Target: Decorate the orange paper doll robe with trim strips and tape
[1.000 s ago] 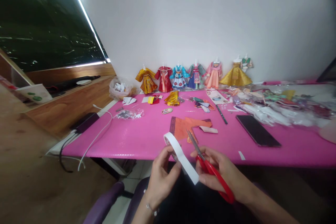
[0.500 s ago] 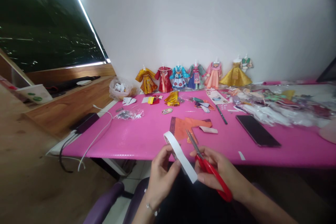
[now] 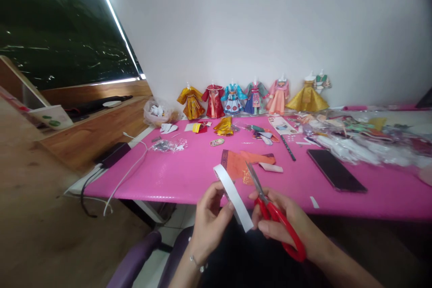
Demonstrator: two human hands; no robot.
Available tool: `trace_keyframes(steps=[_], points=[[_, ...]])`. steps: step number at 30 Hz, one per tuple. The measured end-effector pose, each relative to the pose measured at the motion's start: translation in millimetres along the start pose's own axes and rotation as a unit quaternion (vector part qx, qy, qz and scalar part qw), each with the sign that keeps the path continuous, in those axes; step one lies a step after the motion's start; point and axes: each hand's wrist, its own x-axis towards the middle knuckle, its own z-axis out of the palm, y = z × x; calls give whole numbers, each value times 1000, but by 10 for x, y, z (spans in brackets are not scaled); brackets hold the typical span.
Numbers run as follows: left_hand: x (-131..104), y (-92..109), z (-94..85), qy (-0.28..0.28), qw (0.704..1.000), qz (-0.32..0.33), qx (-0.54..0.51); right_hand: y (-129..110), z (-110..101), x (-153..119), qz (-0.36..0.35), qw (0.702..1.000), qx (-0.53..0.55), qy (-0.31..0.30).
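My left hand (image 3: 213, 216) is closed on a roll of white tape (image 3: 234, 196), with the thumb against its near side. A length of the tape slants down to the right, its loose end close to my right fingers. My right hand (image 3: 286, 218) is wrapped round the red handles of a pair of scissors (image 3: 283, 225). The scissor blades point up and away and look nearly closed. Just beyond both hands lies an orange fabric piece (image 3: 234, 162) with a dark patterned border, partly behind the tape and the blades. A pale folded strip (image 3: 271, 168) rests on its right part.
Small doll dresses (image 3: 232, 99) stand in a row along the wall. To the right lie a black phone (image 3: 335, 171), a dark pen (image 3: 288, 147) and a heap of plastic-bagged pieces (image 3: 364, 139). A white cable (image 3: 128, 175) crosses the left edge of the pink table (image 3: 189, 175).
The tape's loose end has shifted slightly up and away from my right fingers. My right hand and the scissors have moved a little to the right. The whole view has shifted slightly.
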Motion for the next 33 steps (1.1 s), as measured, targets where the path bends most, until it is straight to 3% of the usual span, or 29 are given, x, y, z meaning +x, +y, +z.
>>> trace_keyframes(steps=[11,17,21,26,33], points=[[72,27,-49,29,997,7,-67,19,-28,0,4,1000,12,0],[179,-61,-121,92,990,26,-102,254,-81,79,35,981,104,-159],[182,-77,-137,126,986,27,-104,40,47,-76,45,980,5,-191],[115,-93,-98,141,986,18,-90,-283,218,-174,73,986,-59,-139],[52,-87,-26,151,986,10,-66,-15,221,-106,94,986,8,-140]])
